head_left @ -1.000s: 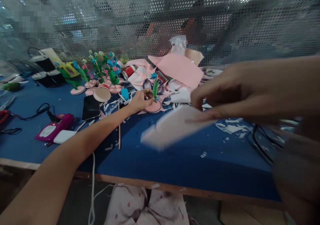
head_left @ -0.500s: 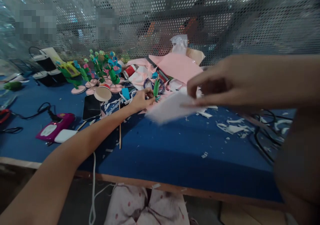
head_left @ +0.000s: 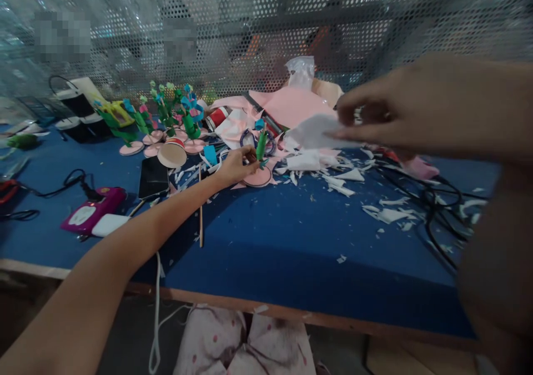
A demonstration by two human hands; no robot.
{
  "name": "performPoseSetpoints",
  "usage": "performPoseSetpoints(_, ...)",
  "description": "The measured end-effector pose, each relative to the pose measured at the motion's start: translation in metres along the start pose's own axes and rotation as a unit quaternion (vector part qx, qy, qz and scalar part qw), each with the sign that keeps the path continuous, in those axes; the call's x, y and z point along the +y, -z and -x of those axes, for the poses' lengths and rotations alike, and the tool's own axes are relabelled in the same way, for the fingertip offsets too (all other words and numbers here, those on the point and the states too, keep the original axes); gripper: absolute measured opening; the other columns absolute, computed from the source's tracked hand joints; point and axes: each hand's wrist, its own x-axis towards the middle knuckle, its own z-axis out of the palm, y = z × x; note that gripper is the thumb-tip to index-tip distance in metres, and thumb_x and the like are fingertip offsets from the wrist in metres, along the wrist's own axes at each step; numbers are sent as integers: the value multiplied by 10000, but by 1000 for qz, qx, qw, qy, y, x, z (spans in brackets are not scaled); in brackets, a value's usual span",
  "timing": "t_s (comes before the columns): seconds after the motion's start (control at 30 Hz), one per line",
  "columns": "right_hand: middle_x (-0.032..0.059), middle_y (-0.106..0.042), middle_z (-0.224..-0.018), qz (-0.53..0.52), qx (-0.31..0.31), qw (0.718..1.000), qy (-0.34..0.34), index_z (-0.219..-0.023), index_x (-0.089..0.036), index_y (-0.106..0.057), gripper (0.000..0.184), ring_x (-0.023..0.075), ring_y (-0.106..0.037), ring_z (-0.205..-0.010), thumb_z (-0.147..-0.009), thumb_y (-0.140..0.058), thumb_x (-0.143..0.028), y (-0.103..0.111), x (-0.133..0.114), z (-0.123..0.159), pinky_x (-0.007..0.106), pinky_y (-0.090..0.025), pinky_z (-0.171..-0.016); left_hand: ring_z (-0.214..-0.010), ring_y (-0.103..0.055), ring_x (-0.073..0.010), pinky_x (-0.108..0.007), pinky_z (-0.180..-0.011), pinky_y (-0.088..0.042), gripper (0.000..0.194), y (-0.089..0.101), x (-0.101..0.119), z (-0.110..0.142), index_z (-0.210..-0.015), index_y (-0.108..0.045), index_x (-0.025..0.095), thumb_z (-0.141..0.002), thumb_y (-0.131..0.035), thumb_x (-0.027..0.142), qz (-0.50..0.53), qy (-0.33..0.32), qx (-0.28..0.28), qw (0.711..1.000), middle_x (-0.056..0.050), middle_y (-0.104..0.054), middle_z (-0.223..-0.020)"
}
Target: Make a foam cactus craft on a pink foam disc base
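Observation:
My left hand (head_left: pixel 238 166) is closed low on the stem of a small paper flower (head_left: pixel 261 145) with a green wrap and a blue top. The flower stands upright on a round pink base (head_left: pixel 258 177); the fingertips are partly hidden behind the stem. Held up over the table, my right hand (head_left: pixel 377 111) pinches a piece of white paper (head_left: pixel 313 132) between thumb and fingers. The paper is slightly blurred and hangs to the left of the hand, in front of a large pink sheet (head_left: pixel 293 106).
Several finished paper flowers (head_left: pixel 166 109) on pink discs stand at the back left, beside a tape roll (head_left: pixel 172 153). A phone (head_left: pixel 152 176), a purple device (head_left: pixel 94 207) and a wooden stick (head_left: pixel 201 214) lie left. White paper scraps (head_left: pixel 389 214) and black cables (head_left: pixel 433 208) lie right.
My right hand has lifted the white paper up and back to the right, uncovering the round pink base and scraps beneath. My left hand stays at the flower.

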Motion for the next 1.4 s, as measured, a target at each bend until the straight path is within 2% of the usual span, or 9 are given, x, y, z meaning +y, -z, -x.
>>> performPoseSetpoints(0.13, -22, -589, -567, -64, -160, 982, 72, -779, -263, -597, 311, 124, -551, -486, -868, -428, -509, 2, 0, 2, 291, -396, -509, -566, -568, -95, -203, -567, -451, 110, 1, 1, -1, -693, -483, 165, -711, -585, 128, -1, -9, -7, 1000, 30, -582, -579)
performPoseSetpoints(0.3, -48, -541, -438, 32, -10, 996, -85, -798, -241, -566, 284, 117, -504, -404, -840, -515, -518, 5, 5, 1, 293, -356, -492, -586, -568, -93, -194, -564, -445, 115, 0, 0, 0, -700, -489, 164, -709, -594, 116, -2, -10, 6, 1000, 25, -581, -595)
performPoseSetpoints(0.43, -39, -588, -520, -88, -158, 983, 24, -846, -270, -596, 420, 115, -539, -422, -805, -440, -657, 1, 7, 1, 282, -391, -482, -575, -571, -97, -201, -559, -438, 126, 0, -1, 1, -692, -487, 166, -705, -599, 111, -5, -5, -3, 1000, 26, -588, -589)
performPoseSetpoints(0.6, -46, -542, -470, 30, -24, 997, -64, -762, -256, -568, 236, 98, -476, -395, -839, -522, -474, 1, 2, 2, 277, -343, -479, -589, -583, -99, -211, -600, -447, 127, 0, -1, 1, -704, -488, 170, -716, -602, 115, -5, -15, 1, 1000, 33, -589, -582)
performPoseSetpoints(0.73, -71, -511, -430, -97, -185, 977, 41, -769, -265, -585, 270, 89, -468, -363, -828, -527, -522, 4, 2, 2, 262, -371, -466, -553, -567, -97, -210, -564, -447, 103, 0, -2, 0, -706, -495, 165, -728, -588, 126, 0, -13, -7, 1000, 30, -587, -574)
performPoseSetpoints(0.87, -53, -515, -389, 1, -34, 996, -86, -755, -221, -557, 243, 96, -446, -344, -865, -528, -436, 5, -1, 0, 263, -302, -432, -607, -586, -101, -216, -620, -454, 119, -1, -4, 0, -704, -503, 162, -707, -613, 118, -14, -13, 11, 1000, 22, -597, -599)
performPoseSetpoints(1.03, -85, -512, -428, -98, -194, 975, 52, -761, -252, -615, 215, 74, -482, -352, -818, -586, -457, 2, -2, 2, 247, -368, -420, -553, -572, -101, -215, -572, -446, 83, 0, -1, 1, -720, -511, 159, -724, -594, 158, -9, -5, -5, 1000, 22, -599, -588)
performPoseSetpoints(1.2, -85, -525, -399, 66, -5, 995, -69, -771, -242, -626, 231, 50, -482, -345, -834, -563, -455, 0, 14, -4, 253, -361, -433, -597, -580, -112, -221, -596, -440, 61, 2, 2, 1, -682, -559, 147, -731, -589, 168, -35, -7, -7, 999, -5, -629, -613)
performPoseSetpoints(1.4, -100, -484, -368, 17, -148, 988, -44, -833, -266, -672, 389, 44, -536, -369, -851, -425, -566, 3, 12, 1, 252, -400, -459, -578, -570, -112, -224, -584, -435, 136, 3, -1, 1, -657, -580, 141, -750, -601, 239, -23, -34, -11, 999, -8, -624, -595)
